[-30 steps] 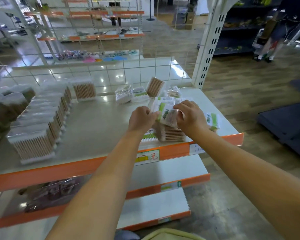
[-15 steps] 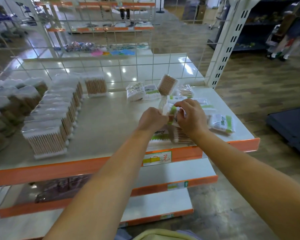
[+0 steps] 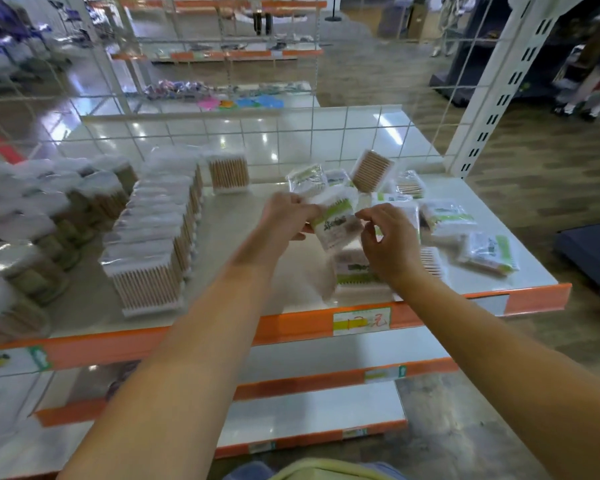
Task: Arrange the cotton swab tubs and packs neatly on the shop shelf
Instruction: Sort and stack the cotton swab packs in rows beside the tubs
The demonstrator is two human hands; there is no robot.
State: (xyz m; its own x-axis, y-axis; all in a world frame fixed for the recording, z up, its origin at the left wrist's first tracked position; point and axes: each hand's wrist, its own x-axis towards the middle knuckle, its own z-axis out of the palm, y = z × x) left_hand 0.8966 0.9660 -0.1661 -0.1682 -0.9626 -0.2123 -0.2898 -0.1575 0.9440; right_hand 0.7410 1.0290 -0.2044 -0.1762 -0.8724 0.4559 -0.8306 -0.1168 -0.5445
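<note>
Two bare arms reach forward from the bottom of the view, side by side, over the orange front edge of the shelf (image 3: 291,258). The left hand (image 3: 284,220) is curled around the left side of a swab pack (image 3: 333,220) with a green stripe and holds it up, tilted, above the shelf. The right hand (image 3: 388,244) is just beside the pack's right edge. Its fingers are bent and its thumb and first finger are close together near the pack, but the blur hides whether they touch it.

Under the hands lies another pack (image 3: 355,275) near the front edge. To the right, more loose packs (image 3: 489,252) lie flat and messy on the shelf.

On the left, a long neat row of square tubs (image 3: 153,244) full of wooden swabs runs from the front toward the back. One single tub (image 3: 228,174) stands at the far end of that row. Blurry round tubs (image 3: 21,244) sit further left.

At the back, a tilted tub (image 3: 371,171) leans among small packs, just in front of a white wire grid (image 3: 312,133).
</note>
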